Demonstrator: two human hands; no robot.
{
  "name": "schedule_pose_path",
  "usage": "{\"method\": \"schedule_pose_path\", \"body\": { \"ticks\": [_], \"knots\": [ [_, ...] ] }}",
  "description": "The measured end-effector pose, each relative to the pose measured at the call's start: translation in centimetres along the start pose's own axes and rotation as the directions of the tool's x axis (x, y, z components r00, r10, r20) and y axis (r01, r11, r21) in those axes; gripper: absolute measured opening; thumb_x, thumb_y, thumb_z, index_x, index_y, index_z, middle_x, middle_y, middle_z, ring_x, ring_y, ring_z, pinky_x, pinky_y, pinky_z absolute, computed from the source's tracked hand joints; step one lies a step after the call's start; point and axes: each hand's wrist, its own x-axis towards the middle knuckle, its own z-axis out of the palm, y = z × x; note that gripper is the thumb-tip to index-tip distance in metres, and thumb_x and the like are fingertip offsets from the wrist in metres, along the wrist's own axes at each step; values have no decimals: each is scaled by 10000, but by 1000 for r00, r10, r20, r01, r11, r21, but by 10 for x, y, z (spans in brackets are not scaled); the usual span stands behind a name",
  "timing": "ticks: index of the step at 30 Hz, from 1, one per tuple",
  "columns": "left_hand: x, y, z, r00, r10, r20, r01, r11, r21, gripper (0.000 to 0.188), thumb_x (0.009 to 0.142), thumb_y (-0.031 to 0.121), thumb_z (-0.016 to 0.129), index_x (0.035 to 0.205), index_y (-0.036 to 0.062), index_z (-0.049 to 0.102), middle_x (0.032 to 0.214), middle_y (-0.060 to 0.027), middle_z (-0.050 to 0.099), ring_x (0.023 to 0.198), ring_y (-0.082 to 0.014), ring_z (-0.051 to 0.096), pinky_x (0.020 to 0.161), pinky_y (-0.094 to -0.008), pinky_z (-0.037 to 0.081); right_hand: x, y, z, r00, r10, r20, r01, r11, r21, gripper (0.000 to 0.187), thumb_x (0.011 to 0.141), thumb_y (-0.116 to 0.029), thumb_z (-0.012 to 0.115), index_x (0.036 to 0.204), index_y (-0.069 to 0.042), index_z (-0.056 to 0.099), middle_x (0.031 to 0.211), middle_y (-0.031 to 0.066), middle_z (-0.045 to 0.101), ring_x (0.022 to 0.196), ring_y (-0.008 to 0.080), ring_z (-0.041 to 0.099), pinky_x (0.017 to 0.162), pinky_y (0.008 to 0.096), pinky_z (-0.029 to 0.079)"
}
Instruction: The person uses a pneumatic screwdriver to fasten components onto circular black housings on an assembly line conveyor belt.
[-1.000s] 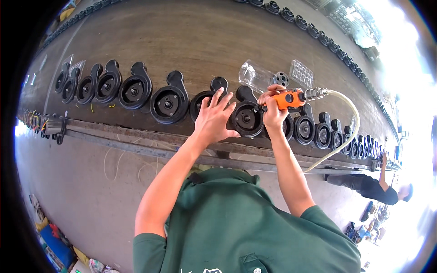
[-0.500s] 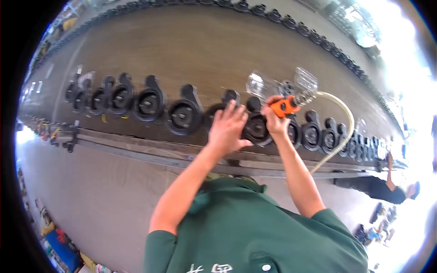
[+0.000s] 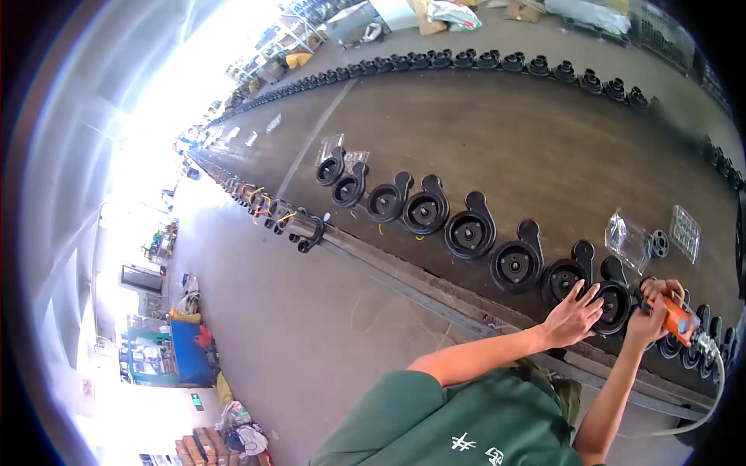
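Observation:
My left hand (image 3: 571,317) lies with fingers spread against a black round housing (image 3: 612,307) that has a tab on its far side. Its fingertips also reach close to the neighbouring black housing (image 3: 562,283). My right hand (image 3: 653,314) is wrapped round an orange air tool (image 3: 678,321), held on its side just right of that first housing. A pale hose (image 3: 716,380) runs from the tool's end. My fingers cover the tool's front, so I cannot tell whether it touches the housing.
More black housings (image 3: 470,233) stand in a row along the bench's near edge. Beyond my right hand lie clear plastic trays (image 3: 626,242) and a dark disc with holes (image 3: 659,245). Small black parts (image 3: 513,62) line the far edge. A metal rail (image 3: 420,299) borders the bench.
The view has swung left, so the bench and both hands sit further right and lower. My right hand still grips the air tool; my left hand stays spread at the housings.

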Motion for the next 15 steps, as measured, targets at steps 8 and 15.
{"method": "schedule_pose_path", "body": {
  "ticks": [8,15],
  "knots": [
    [41,37,-30,961,-205,-186,200,979,-48,383,747,389,812,991,101,741,1168,-97,700,1262,-351,581,1086,-522,404,29,-83,-64,960,129,-249,-143,989,-38,311,754,35,599,1065,35,583,826,118,661,745,197,640,701,332,560],
    [97,105,0,927,-373,-21,368,921,-128,446,804,268,817,1186,52,736,1409,-164,584,1389,-365,465,1123,-494,370,60,-117,-147,965,257,-51,-247,957,153,236,888,5,555,1121,42,541,767,88,607,685,172,596,676,342,520]
  ]
}}
